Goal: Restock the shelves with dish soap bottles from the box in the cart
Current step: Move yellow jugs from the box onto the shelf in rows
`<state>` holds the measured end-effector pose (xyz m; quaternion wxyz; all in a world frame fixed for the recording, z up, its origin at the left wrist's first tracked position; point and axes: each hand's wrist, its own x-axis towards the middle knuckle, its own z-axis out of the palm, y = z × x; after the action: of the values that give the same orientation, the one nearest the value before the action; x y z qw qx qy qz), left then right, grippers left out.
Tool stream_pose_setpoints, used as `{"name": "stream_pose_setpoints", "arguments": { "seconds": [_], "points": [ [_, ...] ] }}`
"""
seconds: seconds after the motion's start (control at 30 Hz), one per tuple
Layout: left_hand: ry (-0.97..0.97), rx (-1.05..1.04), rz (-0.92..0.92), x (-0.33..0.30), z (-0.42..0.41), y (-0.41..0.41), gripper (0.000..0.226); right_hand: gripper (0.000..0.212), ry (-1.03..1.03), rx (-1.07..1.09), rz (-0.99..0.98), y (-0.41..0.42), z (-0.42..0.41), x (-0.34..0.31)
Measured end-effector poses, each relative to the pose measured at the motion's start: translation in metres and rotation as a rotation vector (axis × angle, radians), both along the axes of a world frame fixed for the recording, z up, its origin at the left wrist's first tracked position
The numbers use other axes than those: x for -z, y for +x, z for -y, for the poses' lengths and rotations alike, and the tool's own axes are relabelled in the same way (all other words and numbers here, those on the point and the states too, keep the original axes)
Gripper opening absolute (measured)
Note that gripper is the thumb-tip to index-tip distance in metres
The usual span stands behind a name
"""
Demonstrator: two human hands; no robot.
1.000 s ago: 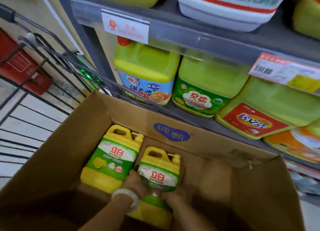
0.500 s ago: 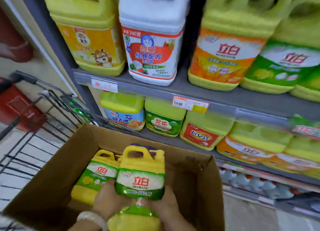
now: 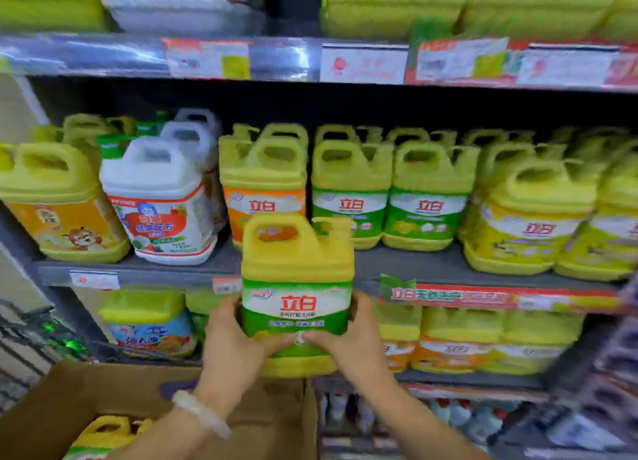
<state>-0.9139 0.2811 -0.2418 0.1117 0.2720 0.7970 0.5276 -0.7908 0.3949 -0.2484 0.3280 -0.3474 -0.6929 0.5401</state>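
Fingers of both hands around upright bottle

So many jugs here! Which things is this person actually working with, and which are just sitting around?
Part of the job:
held green-label bottle, gripped by left hand and right hand
cardboard box
spare bottle in box
matching green-label bottles on shelf

Just sitting there:
white jug
orange-label jug
price tags
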Motion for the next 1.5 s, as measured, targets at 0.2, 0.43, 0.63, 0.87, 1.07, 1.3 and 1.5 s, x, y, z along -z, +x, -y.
{"name": "stream_pose_setpoints", "arguments": {
  "seconds": [0.2,0.43,0.63,0.87,1.07,1.3,1.5],
  "points": [
    [0.186,0.048,-0.135,-0.042,-0.100,0.044,0.089,0.086,0.198,0.139,-0.035,0.047,-0.085,-0.052],
    [0.198,0.052,-0.185,-0.063,-0.190,0.074,0.083,0.097,0.317,0.254,-0.032,0.074,-0.164,-0.070],
    [0.149,0.106,-0.141,-0.059,-0.225,0.083,0.062,0.098,0.300,0.280,-0.002,0.079,-0.200,-0.058],
    [0.066,0.151,-0.120,-0.042,-0.241,0.082,0.060,0.092,0.228,0.270,0.021,0.084,-0.211,-0.036],
    [0.064,0.165,-0.074,-0.037,-0.243,0.086,0.061,0.085,0.279,0.237,0.017,0.087,-0.209,-0.034],
    [0.084,0.185,-0.073,-0.037,-0.244,0.091,0.056,0.074,0.278,0.253,-0.011,0.088,-0.205,-0.032],
    [0.056,0.205,-0.060,-0.037,-0.245,0.090,0.060,0.066,0.270,0.250,0.012,0.089,-0.209,-0.029]
  ]
}}
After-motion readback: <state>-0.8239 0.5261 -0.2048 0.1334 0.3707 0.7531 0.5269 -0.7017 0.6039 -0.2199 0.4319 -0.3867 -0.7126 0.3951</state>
